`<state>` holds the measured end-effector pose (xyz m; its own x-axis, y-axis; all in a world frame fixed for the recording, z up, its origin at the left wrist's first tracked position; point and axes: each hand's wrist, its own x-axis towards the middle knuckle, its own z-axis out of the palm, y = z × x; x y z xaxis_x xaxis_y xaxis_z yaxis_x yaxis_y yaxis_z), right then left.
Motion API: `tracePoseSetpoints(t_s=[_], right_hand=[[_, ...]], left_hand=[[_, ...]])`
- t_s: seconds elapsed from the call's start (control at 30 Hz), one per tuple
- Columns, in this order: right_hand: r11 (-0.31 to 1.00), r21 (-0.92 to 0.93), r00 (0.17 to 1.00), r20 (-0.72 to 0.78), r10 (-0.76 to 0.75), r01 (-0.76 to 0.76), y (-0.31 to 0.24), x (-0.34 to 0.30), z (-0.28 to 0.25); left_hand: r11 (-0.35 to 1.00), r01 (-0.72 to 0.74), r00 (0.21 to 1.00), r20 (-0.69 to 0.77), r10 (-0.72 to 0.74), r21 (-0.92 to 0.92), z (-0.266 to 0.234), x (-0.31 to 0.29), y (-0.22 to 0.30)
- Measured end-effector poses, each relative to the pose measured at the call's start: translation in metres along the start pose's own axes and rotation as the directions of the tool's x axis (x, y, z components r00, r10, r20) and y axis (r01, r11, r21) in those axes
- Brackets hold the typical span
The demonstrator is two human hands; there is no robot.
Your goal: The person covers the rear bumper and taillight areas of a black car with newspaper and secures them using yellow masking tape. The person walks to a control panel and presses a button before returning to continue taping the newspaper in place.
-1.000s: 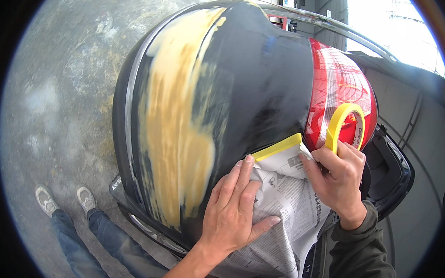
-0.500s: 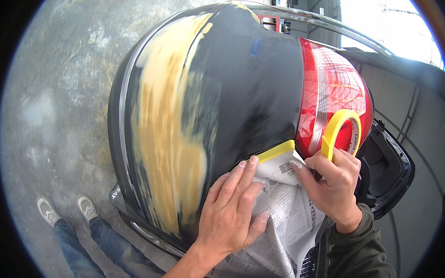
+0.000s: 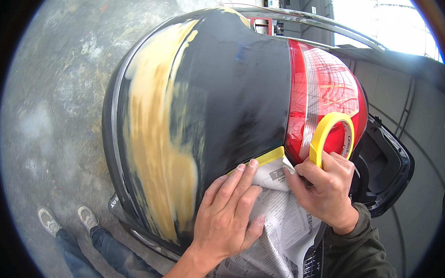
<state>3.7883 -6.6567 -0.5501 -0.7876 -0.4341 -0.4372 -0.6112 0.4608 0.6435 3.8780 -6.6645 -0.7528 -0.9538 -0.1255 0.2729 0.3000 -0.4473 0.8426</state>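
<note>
My left hand (image 3: 228, 214) lies with outstretched fingers on a sheet of newspaper (image 3: 289, 215), its fingertips pressing the taped upper edge against the dark car panel (image 3: 243, 99). A strip of yellow masking tape (image 3: 272, 156) runs along that edge, by the panel's lower border. A roll of yellow masking tape (image 3: 316, 143) stands up out of my right hand (image 3: 327, 187), which is closed around its lower part. The right thumb is at the newspaper's folded corner, just below the red tail light (image 3: 323, 81); what the fingers pinch there is partly hidden.
Tan filler (image 3: 155, 117) is smeared down the left part of the panel. A black plastic part (image 3: 385, 167) sits right of the tail light. Two legs in jeans (image 3: 103, 246) and shoes show on the concrete floor (image 3: 50, 130) at the lower left.
The car panel and tail light have shifted slightly left in view. My right hand, with the tape roll, has moved a little left too; my left hand still presses the taped edge.
</note>
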Motion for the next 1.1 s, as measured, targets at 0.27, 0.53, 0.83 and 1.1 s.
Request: tracePoseSetpoints(t_s=[0.27,0.53,0.83,1.1], right_hand=[[1.000,-0.022,1.000,0.016,-0.008,0.008,0.002,0.000,-0.001],[1.000,-0.013,1.000,0.007,-0.023,0.023,0.005,0.000,0.000],[1.000,-0.010,0.999,0.039,0.015,-0.015,0.011,-0.006,-0.013],[0.984,0.116,0.990,-0.034,0.137,-0.132,0.027,-0.032,-0.049]], left_hand=[[1.000,-0.010,1.000,0.011,0.010,0.010,-0.001,0.008,0.003],[0.998,-0.048,0.999,0.023,0.047,0.031,-0.007,0.022,0.006],[0.988,-0.109,0.993,0.065,0.102,0.105,-0.011,0.045,0.020],[0.997,-0.076,0.993,0.093,0.076,-0.005,-0.026,0.041,0.020]])
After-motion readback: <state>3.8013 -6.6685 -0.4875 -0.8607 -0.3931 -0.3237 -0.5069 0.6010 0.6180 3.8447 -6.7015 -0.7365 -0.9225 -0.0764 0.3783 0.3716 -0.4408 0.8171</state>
